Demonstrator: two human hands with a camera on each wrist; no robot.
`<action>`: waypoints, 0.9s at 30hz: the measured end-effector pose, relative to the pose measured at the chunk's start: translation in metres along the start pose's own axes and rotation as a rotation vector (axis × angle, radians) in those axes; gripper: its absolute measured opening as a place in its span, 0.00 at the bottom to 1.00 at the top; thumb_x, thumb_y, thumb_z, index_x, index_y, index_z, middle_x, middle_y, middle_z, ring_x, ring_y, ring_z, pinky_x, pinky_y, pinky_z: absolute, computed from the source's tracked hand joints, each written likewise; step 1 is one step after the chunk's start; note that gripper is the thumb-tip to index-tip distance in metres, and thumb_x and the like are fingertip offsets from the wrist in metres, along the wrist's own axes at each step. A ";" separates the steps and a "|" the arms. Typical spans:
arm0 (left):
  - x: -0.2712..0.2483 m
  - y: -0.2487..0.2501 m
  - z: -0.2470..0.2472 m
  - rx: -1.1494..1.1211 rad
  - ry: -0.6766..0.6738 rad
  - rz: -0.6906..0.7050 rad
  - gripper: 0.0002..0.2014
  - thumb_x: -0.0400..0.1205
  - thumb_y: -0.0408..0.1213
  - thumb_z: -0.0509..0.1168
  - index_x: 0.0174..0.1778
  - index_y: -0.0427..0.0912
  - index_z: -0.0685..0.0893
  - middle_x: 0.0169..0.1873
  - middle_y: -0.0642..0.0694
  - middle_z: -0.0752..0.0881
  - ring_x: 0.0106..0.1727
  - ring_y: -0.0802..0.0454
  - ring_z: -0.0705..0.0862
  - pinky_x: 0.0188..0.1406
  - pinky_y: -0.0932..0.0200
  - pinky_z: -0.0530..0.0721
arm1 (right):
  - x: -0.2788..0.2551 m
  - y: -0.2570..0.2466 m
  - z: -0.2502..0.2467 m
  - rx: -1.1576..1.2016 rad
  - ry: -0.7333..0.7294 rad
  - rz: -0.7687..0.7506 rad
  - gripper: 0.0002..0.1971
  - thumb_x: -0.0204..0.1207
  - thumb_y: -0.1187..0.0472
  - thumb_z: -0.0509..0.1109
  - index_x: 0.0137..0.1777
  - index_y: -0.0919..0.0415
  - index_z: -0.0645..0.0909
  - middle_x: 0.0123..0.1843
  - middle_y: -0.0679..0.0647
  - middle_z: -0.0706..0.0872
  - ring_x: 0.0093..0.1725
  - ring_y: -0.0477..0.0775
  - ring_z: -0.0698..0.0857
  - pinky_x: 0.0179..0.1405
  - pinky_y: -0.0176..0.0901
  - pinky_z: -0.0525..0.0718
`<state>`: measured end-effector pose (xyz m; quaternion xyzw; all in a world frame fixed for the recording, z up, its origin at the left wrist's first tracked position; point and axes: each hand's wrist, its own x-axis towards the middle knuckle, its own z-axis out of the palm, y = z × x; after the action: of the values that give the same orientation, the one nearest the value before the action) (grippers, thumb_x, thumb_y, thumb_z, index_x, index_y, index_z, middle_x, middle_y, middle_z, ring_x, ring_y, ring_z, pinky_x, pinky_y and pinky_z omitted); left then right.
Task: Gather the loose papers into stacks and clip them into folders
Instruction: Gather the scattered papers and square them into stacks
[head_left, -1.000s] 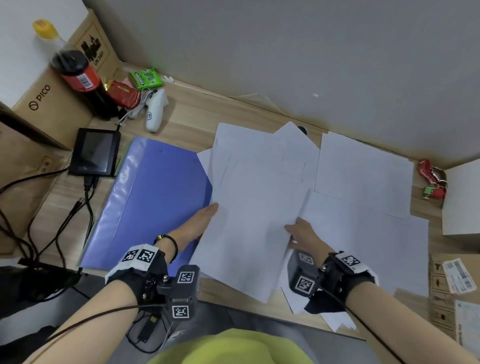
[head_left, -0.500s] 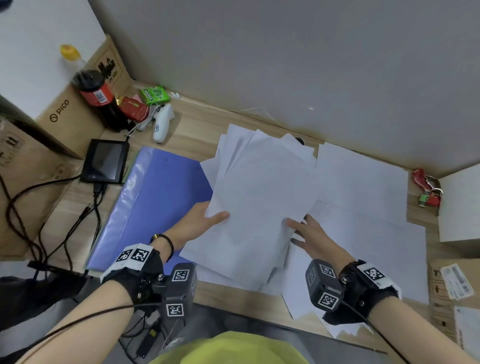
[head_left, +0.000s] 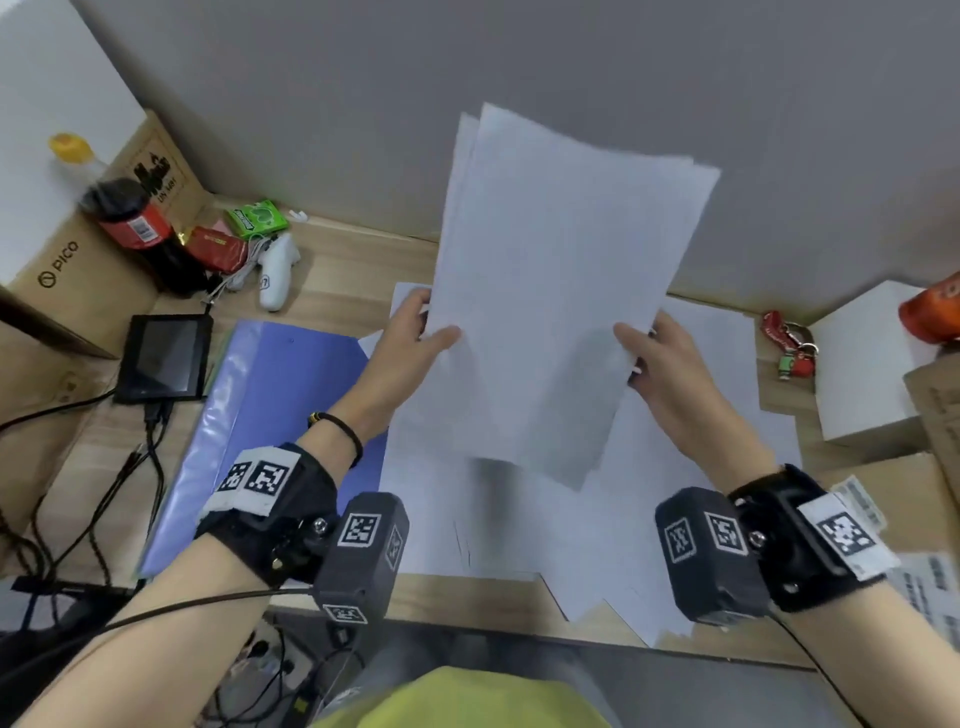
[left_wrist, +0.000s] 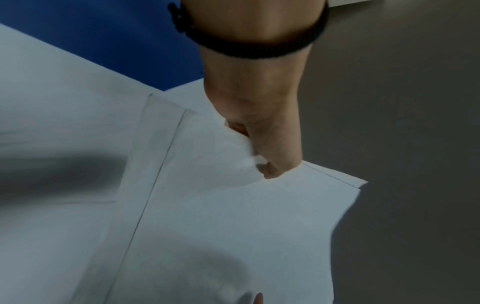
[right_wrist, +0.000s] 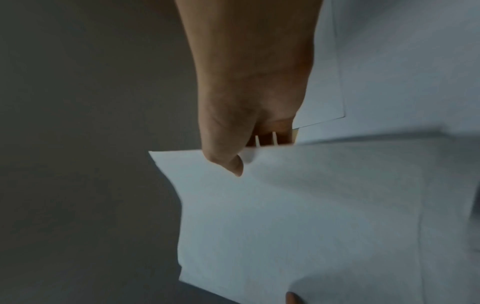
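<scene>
You pinch a raised, uneven bundle of white paper sheets (head_left: 545, 312) between left hand (head_left: 410, 343) and right hand (head_left: 660, 358), while other loose white sheets (head_left: 701, 467) still litter the counter's (head_left: 337, 260) right half and the blue plastic folder (head_left: 260, 426) near its left edge waits unclipped.

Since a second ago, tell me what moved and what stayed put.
Both hands have lifted the gathered stack of papers off the desk and tipped it nearly upright. The left hand now pinches its left edge, and the right hand its right edge; earlier they only pressed on flat sheets. The blue folder and the loose sheets on the desk stayed put.
</scene>
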<state>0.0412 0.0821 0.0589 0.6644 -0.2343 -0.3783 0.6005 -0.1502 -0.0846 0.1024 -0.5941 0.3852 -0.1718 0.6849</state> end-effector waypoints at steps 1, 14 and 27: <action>0.000 0.004 0.000 -0.032 -0.008 0.025 0.14 0.84 0.32 0.64 0.61 0.53 0.77 0.62 0.52 0.85 0.62 0.54 0.85 0.60 0.55 0.84 | -0.004 -0.004 -0.001 0.046 -0.002 -0.028 0.14 0.84 0.65 0.61 0.67 0.54 0.78 0.63 0.48 0.87 0.59 0.48 0.87 0.57 0.42 0.86; -0.024 -0.057 0.020 0.035 -0.071 -0.174 0.18 0.85 0.39 0.64 0.72 0.49 0.77 0.63 0.56 0.85 0.63 0.59 0.84 0.63 0.61 0.81 | -0.022 0.072 0.004 0.103 0.094 0.084 0.14 0.79 0.73 0.64 0.57 0.55 0.82 0.57 0.52 0.89 0.61 0.57 0.86 0.65 0.51 0.80; -0.042 -0.112 -0.012 0.303 -0.187 -0.346 0.26 0.85 0.41 0.64 0.79 0.57 0.67 0.78 0.59 0.67 0.78 0.59 0.64 0.79 0.52 0.63 | -0.016 0.119 -0.015 0.006 0.285 0.329 0.20 0.86 0.49 0.57 0.71 0.60 0.70 0.64 0.57 0.83 0.62 0.58 0.83 0.71 0.63 0.76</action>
<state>0.0088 0.1404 -0.0416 0.7392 -0.2256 -0.4958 0.3961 -0.1984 -0.0559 -0.0048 -0.4910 0.5693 -0.1412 0.6441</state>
